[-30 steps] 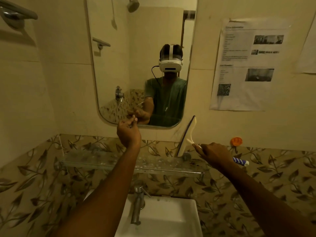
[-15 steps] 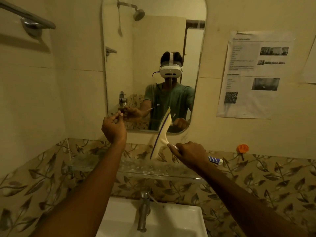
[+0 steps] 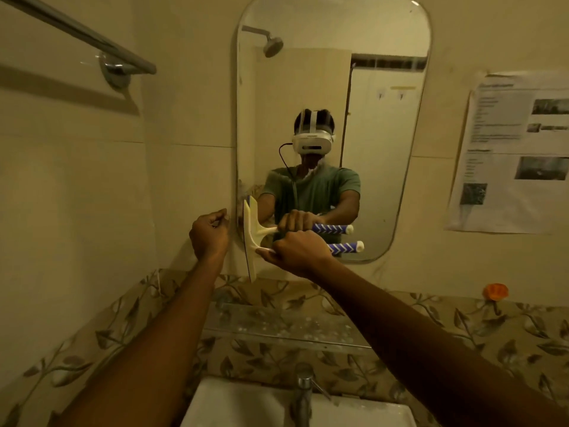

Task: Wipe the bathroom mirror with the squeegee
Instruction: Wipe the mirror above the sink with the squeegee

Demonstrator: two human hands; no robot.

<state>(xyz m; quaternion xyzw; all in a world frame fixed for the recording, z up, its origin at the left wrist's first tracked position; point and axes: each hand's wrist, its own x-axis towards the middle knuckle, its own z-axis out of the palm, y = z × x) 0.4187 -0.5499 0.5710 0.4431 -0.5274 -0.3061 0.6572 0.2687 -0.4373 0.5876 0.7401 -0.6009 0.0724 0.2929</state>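
A tall mirror [image 3: 378,124] with rounded corners hangs on the cream wall. My right hand [image 3: 297,252] grips the squeegee [image 3: 251,241] by its blue-and-white handle, which points right. The cream blade stands upright against the mirror's lower left edge. My left hand [image 3: 209,235] is closed just left of the mirror's edge, fingers pinched on something small that I cannot make out. The mirror reflects the hands, the squeegee and the person.
A glass shelf [image 3: 286,329] runs under the mirror above a white sink [image 3: 234,405] with a metal tap [image 3: 303,396]. A towel bar [image 3: 92,41] is at the upper left. Paper notices [image 3: 511,152] hang at the right, with an orange object [image 3: 495,291] below.
My right hand has lifted the squeegee from near the shelf and brought it left, so the blade now rests against the mirror's lower left edge. The view has tilted up.
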